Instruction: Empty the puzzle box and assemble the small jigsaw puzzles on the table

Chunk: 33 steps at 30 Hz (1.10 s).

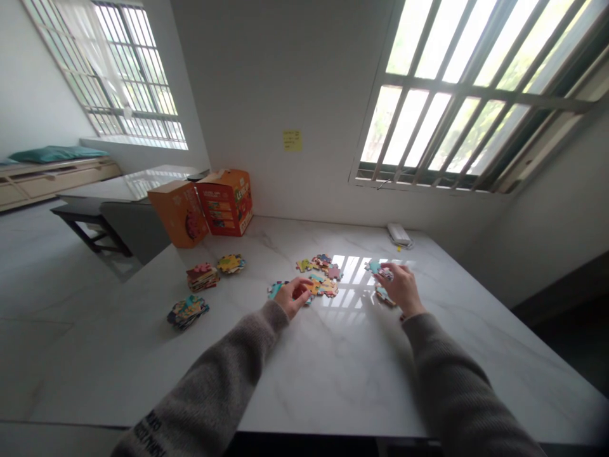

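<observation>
My left hand rests at the near left side of a loose group of puzzle pieces on the white marbled table. Its fingers are curved with a gap between thumb and forefinger, and the tips reach the pieces. To the right, my right hand pinches a puzzle piece, largely covered by the fingers. A light teal puzzle piece lies just beyond those fingertips. Under the same hand, more puzzle pieces are partly hidden. Behind the middle group are pinkish and dark puzzle pieces.
Stacked puzzle pieces stand at the left: a reddish stack, a yellow stack and a dark teal stack. Two orange-red boxes stand at the back left. A white power strip lies near the back wall.
</observation>
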Each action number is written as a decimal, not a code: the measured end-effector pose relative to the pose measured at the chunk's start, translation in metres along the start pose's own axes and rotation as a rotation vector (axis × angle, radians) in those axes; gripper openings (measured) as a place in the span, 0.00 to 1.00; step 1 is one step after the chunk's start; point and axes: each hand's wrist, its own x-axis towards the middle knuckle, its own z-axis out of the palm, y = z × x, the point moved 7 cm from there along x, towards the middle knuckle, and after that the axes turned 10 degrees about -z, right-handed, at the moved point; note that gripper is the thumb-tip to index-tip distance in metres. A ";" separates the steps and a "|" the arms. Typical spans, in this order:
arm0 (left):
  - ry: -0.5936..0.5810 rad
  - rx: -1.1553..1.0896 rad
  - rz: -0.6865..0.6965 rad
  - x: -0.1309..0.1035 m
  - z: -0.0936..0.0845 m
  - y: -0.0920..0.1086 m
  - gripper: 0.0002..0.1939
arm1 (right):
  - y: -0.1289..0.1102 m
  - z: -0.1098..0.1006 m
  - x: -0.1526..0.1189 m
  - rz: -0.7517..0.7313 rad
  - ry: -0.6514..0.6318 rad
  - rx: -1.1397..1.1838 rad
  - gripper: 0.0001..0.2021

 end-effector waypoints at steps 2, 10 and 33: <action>-0.008 0.030 0.002 0.000 0.000 -0.001 0.17 | 0.020 -0.001 0.008 0.076 -0.077 -0.106 0.15; -0.029 0.110 -0.011 -0.001 0.001 0.002 0.15 | 0.049 0.011 0.013 0.171 -0.238 -0.267 0.17; 0.001 0.804 0.189 0.008 -0.022 -0.002 0.11 | -0.213 0.058 -0.014 -0.550 -0.308 0.378 0.09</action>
